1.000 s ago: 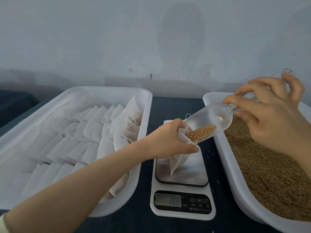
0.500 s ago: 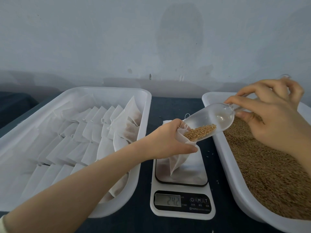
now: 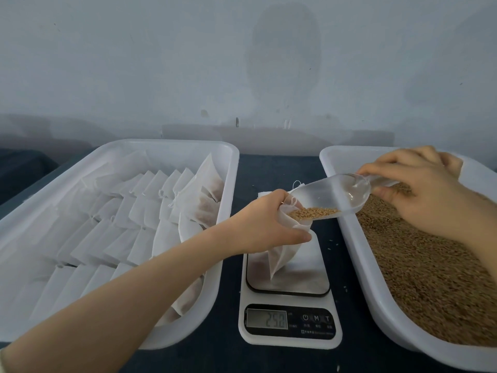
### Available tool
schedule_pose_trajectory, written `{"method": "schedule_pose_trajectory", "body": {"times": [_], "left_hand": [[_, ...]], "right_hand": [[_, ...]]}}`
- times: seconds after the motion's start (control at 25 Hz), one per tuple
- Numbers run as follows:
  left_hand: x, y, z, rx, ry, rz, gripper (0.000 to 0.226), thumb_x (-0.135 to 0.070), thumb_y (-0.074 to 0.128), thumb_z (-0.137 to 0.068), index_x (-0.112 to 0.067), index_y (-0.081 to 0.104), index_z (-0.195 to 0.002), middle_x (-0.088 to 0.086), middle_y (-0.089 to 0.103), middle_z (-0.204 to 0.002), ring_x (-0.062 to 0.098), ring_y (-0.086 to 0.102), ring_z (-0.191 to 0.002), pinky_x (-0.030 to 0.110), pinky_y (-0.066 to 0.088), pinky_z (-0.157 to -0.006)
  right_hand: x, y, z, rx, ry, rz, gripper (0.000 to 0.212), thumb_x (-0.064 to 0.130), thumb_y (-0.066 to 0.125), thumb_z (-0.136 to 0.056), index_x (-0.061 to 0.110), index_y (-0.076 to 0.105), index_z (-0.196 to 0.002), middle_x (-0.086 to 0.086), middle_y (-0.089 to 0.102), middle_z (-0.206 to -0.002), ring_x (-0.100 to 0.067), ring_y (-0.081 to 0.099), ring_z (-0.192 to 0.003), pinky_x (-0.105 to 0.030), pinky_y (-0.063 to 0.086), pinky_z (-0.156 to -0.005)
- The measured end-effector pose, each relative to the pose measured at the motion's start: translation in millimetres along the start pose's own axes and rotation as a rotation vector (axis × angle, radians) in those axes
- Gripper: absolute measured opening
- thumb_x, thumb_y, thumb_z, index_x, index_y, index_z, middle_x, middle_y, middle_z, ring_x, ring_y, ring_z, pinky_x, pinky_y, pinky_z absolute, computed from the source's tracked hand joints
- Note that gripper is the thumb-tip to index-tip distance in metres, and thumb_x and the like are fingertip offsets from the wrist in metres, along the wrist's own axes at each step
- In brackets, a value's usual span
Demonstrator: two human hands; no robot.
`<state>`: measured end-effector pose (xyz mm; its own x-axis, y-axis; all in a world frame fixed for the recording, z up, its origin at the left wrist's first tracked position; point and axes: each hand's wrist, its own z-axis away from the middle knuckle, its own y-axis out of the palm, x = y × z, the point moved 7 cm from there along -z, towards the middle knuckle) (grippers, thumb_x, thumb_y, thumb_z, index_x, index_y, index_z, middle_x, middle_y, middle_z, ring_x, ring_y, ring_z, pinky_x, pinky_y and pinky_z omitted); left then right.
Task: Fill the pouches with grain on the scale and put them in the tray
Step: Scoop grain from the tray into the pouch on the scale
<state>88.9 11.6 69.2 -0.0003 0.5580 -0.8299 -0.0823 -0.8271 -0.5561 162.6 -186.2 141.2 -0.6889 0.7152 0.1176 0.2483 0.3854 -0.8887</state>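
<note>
We find open air above the left grip (image 3: 263,222), yet the pouch tray (image 3: 229,184) crowds its left, the scale (image 3: 291,343) lies beneath, and the scoop (image 3: 330,195) blocks its right.

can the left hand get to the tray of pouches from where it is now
Probably yes. The left hand grips the pouch over the scale, right beside the tray, its forearm crossing the rim; nothing stands between. The scoop tipped into the pouch's mouth would likely need to leave first.

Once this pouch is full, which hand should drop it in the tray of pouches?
Left. The left hand grips the pouch beside that tray; the right hand holds the scoop.
</note>
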Motion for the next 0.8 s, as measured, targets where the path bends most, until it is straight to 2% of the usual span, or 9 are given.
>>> {"method": "schedule_pose_trajectory", "body": {"times": [0.08, 0.2, 0.32, 0.44, 0.52, 0.6, 0.72, 0.8], "left_hand": [[0, 0, 0, -0.006, -0.004, -0.006, 0.043, -0.041, 0.073, -0.076, -0.039, 0.045, -0.109, -0.018, 0.06, -0.099, 0.002, 0.062, -0.078, 0.006, 0.045, -0.055], [0, -1, 0, -0.016, -0.011, -0.026, 0.044, -0.042, 0.074, -0.075, -0.038, 0.046, -0.109, -0.017, 0.059, -0.1, 0.003, 0.061, -0.082, 0.008, 0.045, -0.056], [0, -2, 0, -0.017, 0.001, -0.04, 0.041, -0.04, 0.073, -0.077, -0.036, 0.049, -0.11, -0.016, 0.058, -0.1, 0.003, 0.06, -0.084, 0.01, 0.046, -0.061], [-1, -3, 0, -0.011, 0.025, -0.065, 0.031, -0.034, 0.069, -0.081, -0.03, 0.056, -0.109, -0.012, 0.061, -0.1, 0.006, 0.061, -0.087, 0.021, 0.052, -0.071], [-3, -3, 0, -0.006, 0.052, -0.075, 0.023, -0.029, 0.066, -0.085, -0.029, 0.058, -0.107, -0.012, 0.062, -0.097, 0.005, 0.062, -0.086, 0.02, 0.052, -0.072], [-5, -5, 1, -0.014, 0.079, -0.061, 0.021, -0.027, 0.064, -0.087, -0.032, 0.057, -0.107, -0.015, 0.061, -0.095, -0.001, 0.06, -0.081, 0.01, 0.047, -0.065], [-6, -8, 1, -0.03, 0.092, -0.007, 0.024, -0.023, 0.065, -0.088, -0.038, 0.055, -0.103, -0.016, 0.065, -0.094, -0.007, 0.059, -0.083, 0.005, 0.042, -0.068], [-6, -4, 1, 0.009, 0.098, 0.016, 0.025, -0.016, 0.061, -0.091, -0.035, 0.054, -0.106, -0.013, 0.072, -0.093, -0.006, 0.061, -0.088, 0.005, 0.041, -0.072]], "right_hand": [[-10, 6, 0, 0.102, 0.067, -0.043, 0.032, 0.028, 0.059, -0.088, 0.053, 0.053, -0.106, 0.029, 0.047, -0.1, -0.003, 0.027, -0.107, -0.024, 0.007, -0.088], [-24, 7, 1, 0.155, 0.147, -0.066, 0.031, 0.031, 0.058, -0.089, 0.056, 0.048, -0.105, 0.029, 0.047, -0.101, -0.008, 0.03, -0.109, -0.032, 0.013, -0.092], [-48, -1, 3, 0.095, 0.286, 0.017, 0.029, 0.034, 0.058, -0.089, 0.045, 0.058, -0.116, 0.009, 0.058, -0.116, -0.025, 0.04, -0.119, -0.047, 0.023, -0.101], [-84, 3, 14, 0.143, 0.514, 0.121, 0.027, 0.034, 0.058, -0.09, 0.034, 0.06, -0.117, -0.003, 0.061, -0.121, -0.032, 0.052, -0.111, -0.054, 0.036, -0.1], [-102, 13, 27, 0.248, 0.669, 0.147, 0.022, 0.031, 0.059, -0.09, 0.025, 0.062, -0.111, -0.008, 0.064, -0.111, -0.032, 0.058, -0.099, -0.052, 0.047, -0.091], [-108, 20, 36, 0.361, 0.752, 0.23, 0.017, 0.027, 0.06, -0.09, 0.014, 0.066, -0.099, -0.009, 0.065, -0.094, -0.029, 0.06, -0.085, -0.045, 0.052, -0.082], [-102, 28, 40, 0.54, 0.746, 0.344, 0.019, 0.029, 0.06, -0.089, 0.011, 0.064, -0.084, -0.005, 0.063, -0.078, -0.021, 0.061, -0.071, -0.035, 0.054, -0.069], [-94, 36, 42, 0.613, 0.73, 0.361, 0.017, 0.026, 0.061, -0.088, 0.012, 0.06, -0.078, -0.006, 0.063, -0.077, -0.021, 0.061, -0.072, -0.037, 0.055, -0.072]]}}
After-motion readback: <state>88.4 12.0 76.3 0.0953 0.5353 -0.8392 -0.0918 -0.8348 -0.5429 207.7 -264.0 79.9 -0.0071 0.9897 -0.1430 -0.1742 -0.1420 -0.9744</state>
